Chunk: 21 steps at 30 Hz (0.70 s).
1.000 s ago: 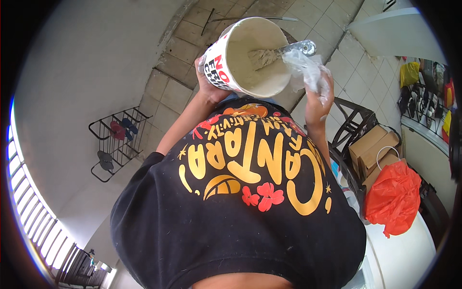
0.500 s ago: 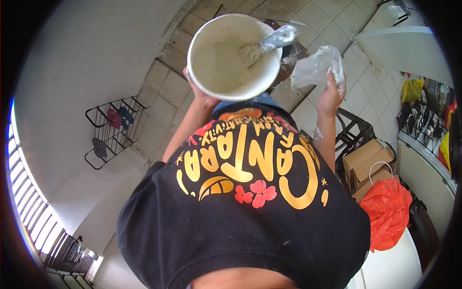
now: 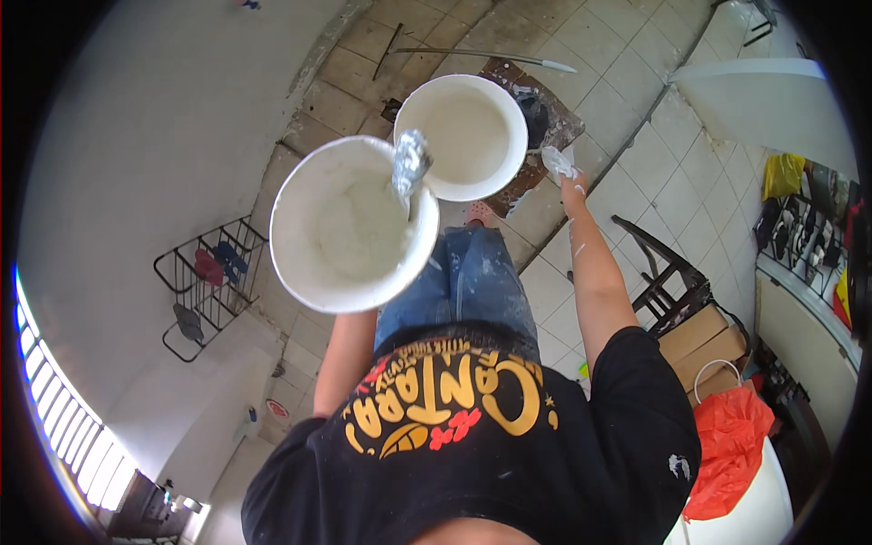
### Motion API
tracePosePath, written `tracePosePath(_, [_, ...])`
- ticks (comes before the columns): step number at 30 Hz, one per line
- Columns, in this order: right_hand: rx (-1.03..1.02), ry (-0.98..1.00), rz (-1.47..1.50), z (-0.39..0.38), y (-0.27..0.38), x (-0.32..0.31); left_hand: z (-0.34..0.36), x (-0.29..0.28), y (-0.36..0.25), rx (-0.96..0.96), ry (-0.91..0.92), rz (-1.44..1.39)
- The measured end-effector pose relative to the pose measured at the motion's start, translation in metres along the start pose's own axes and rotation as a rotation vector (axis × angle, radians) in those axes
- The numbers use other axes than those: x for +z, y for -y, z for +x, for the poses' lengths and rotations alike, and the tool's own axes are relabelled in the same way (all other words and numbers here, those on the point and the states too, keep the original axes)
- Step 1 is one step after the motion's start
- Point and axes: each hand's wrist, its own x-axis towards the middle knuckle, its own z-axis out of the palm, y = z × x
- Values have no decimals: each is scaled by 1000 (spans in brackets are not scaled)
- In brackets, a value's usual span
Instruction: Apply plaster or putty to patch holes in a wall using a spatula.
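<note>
A white bucket (image 3: 295, 218) with pale greyish paste (image 3: 359, 232) inside is held up at the left of my body. My left forearm (image 3: 345, 359) reaches up to its underside; the left hand itself is hidden behind it. Against its right inner wall leans a tool with a smeared, silvery handle (image 3: 411, 159), its lower end hard to make out. Beyond and to the right stands a second white bucket (image 3: 468, 136), pale inside. My right hand (image 3: 572, 183), streaked with white, stretches forward, closed on a crumpled translucent plastic bag (image 3: 556, 162).
A stained brown board (image 3: 559, 113) lies under the second bucket, with a long thin rod (image 3: 481, 56) beyond. A black metal rack (image 3: 213, 272) holds footwear at left. At right are a dark chair (image 3: 668, 282), cardboard boxes (image 3: 704, 341) and a red plastic bag (image 3: 731, 445).
The held bucket has swung left and toward me, uncovering the second bucket. My right hand has moved forward and away, and the plastic bag is now more bunched up.
</note>
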Motion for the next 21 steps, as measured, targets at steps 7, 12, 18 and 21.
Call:
tracePosePath(7, [463,292,566,7,12,50,-32,-27,24,-38,-84,14])
tracePosePath(12, [546,179,681,28,-38,61,-20,-36,26,-132,-113,-19])
tracePosePath(18, [423,94,937,6,10,53,-25,-24,20,-64,-236,-134])
tracePosePath(21, [109,-319,167,4,-20,35,-12,-15,22,-88,-255,-82])
